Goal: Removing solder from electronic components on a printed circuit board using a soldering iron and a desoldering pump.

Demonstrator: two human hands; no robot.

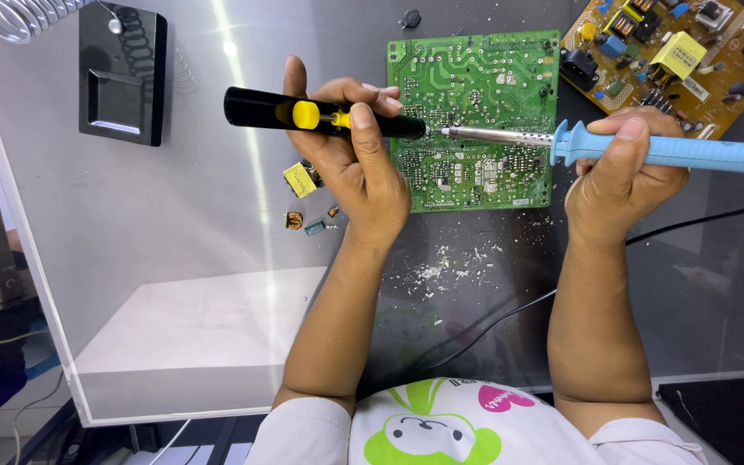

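At the desk's far edge, my left hand (pixel 359 164) grips the pump (pixel 320 114), my right (pixel 622 168) the iron (pixel 613 148), tips meeting on the green board (pixel 475 129); desoldering seems underway, suction likely next.

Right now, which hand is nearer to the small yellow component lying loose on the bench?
Left. The left hand, holding the black desoldering pump, lies right beside the yellow component. The right hand, gripping the blue soldering iron, sits beyond the green board.

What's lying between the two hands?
In the head view, the green circuit board lies between the left hand and right hand, under the soldering iron's metal tip.
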